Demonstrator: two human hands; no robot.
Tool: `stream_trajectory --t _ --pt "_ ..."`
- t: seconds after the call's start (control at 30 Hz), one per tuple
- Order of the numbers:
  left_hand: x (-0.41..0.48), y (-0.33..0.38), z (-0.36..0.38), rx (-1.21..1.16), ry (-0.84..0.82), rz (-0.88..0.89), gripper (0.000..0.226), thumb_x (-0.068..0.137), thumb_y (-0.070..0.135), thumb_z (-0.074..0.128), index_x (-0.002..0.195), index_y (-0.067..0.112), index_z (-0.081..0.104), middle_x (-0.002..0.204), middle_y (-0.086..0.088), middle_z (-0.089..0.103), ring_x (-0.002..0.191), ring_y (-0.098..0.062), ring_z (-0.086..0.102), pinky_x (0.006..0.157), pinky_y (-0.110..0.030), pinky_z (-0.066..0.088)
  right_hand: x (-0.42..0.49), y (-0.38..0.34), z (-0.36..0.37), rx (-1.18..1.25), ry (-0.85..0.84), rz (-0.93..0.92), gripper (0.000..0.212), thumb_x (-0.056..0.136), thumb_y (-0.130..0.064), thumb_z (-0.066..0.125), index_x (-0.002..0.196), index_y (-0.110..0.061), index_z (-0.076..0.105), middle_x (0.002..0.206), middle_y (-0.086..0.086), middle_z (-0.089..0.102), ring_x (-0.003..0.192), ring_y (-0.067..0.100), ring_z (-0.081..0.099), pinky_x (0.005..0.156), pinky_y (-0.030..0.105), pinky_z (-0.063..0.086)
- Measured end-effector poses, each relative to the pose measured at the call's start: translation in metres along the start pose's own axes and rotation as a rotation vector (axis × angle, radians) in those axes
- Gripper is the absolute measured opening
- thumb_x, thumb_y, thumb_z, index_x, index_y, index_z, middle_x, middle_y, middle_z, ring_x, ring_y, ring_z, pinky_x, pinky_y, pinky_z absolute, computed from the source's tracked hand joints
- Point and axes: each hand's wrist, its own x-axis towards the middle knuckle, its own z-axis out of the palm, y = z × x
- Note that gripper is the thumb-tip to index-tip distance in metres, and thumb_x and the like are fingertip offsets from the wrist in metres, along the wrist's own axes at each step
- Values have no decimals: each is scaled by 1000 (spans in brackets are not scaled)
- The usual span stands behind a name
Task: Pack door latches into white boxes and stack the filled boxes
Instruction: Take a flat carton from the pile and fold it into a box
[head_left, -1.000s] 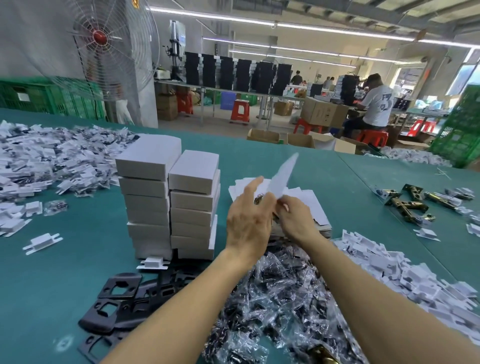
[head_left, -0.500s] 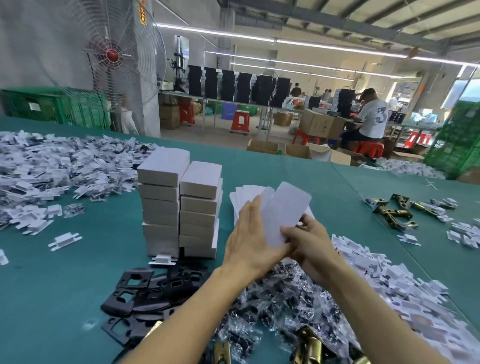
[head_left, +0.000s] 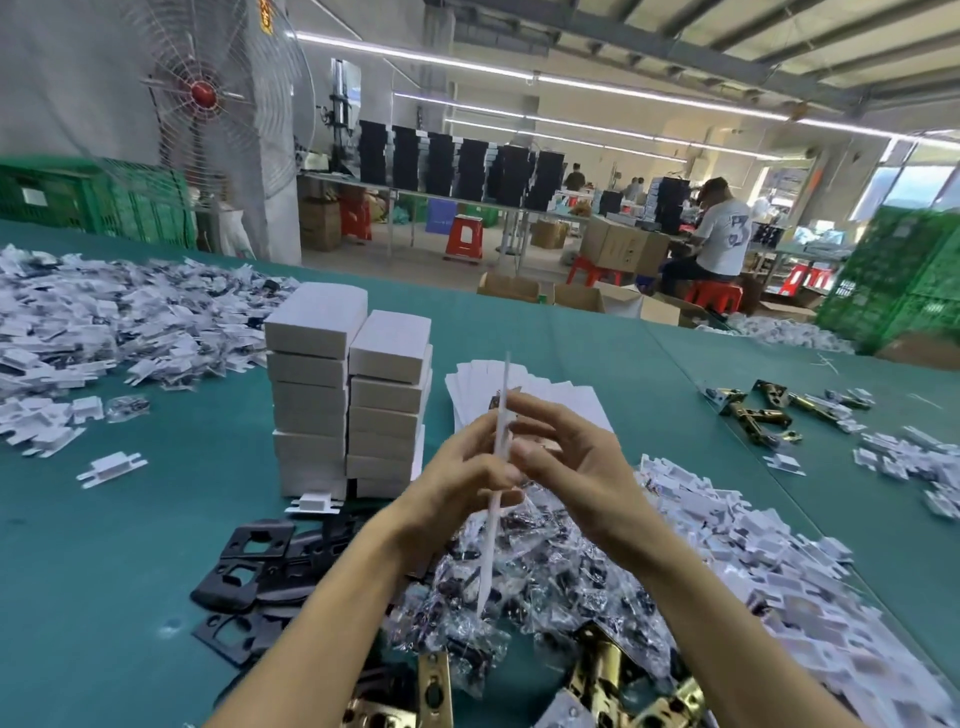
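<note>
A flat, unfolded white box blank (head_left: 500, 441) stands edge-on to me between both hands. My left hand (head_left: 457, 478) grips its left face with curled fingers. My right hand (head_left: 571, 462) holds its right face, fingers bent around it. Behind the hands lies a fanned pile of flat white box blanks (head_left: 561, 400). Two stacks of filled white boxes (head_left: 348, 405) stand to the left. Brass door latches (head_left: 597, 680) lie at the bottom edge, and more brass latches (head_left: 758, 410) lie to the right.
Small clear plastic bags (head_left: 545, 577) are heaped under my hands on the green table (head_left: 130, 545). Black strike plates (head_left: 249, 561) lie to the left. White plastic inserts are piled at the far left (head_left: 104, 327) and at the right (head_left: 779, 566).
The blank has turned from facing me to edge-on, and both hands have closed in on its two sides. The camera has tilted down, so the brass latches at the bottom show.
</note>
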Motion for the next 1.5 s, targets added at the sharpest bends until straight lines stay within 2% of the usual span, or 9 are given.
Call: stream_trajectory --t 0.17,0.47,0.67,0.8,0.9,1.0,1.13,1.37,1.5 --pt "-12 8 -8 -364 -167 -104 63 66 30 53 125 12 66 121 -13 67 102 -30 64 86 -42 54 3 -6 8 -360 4 -158 46 78 -28 83 120 -31 64 120 -15 54 104 0 56 76 11 49" --pt "-23 15 -13 -509 -152 -145 54 69 34 76 120 16 71 114 -16 68 94 -30 67 87 -48 53 5 -15 15 -654 -46 -121 50 70 -45 84 109 -31 56 100 -13 53 90 2 51 71 16 44" --pt "-32 17 -18 -406 -161 -167 64 73 45 75 131 20 64 119 -16 66 90 -29 61 86 -45 47 8 -33 14 -551 -94 -50 31 70 -34 88 87 -34 62 91 -9 52 80 5 51 64 18 44" --pt "-39 15 -22 -394 -78 -156 78 57 50 89 126 19 68 122 -20 66 91 -37 63 92 -52 48 1 -37 10 -386 -128 -14 22 73 -30 84 83 -24 66 114 -2 49 107 3 49 77 12 48" --pt "-40 19 -19 -371 -11 -102 79 44 54 96 114 23 74 113 -16 72 85 -29 71 80 -45 59 -7 -35 10 -164 -160 31 18 73 -30 81 81 -23 66 136 -6 47 117 2 56 91 21 51" --pt "-38 21 -16 -381 60 -101 94 29 55 98 112 18 72 101 -15 75 74 -25 72 68 -38 63 -12 -29 15 69 -143 47 19 75 -18 84 86 -27 72 133 -6 60 114 15 65 92 33 55" --pt "-43 19 -22 -424 78 -191 91 25 65 94 101 15 80 96 -17 75 73 -28 72 65 -37 61 -12 -25 17 262 -56 45 50 78 -7 78 122 -22 61 121 8 69 111 26 67 88 35 56" --pt "-38 13 -21 -576 43 -241 94 39 69 91 110 9 76 91 -19 70 72 -30 68 65 -39 59 -12 -16 32 285 -16 95 47 79 -37 81 124 -34 67 117 6 71 107 20 68 84 27 55" --pt "-36 15 -25 -654 -93 -238 96 53 70 85 130 16 66 105 -18 69 82 -30 69 73 -41 59 -12 -11 34 340 -32 174 46 77 -40 82 119 -27 69 106 8 73 89 18 68 66 27 56"
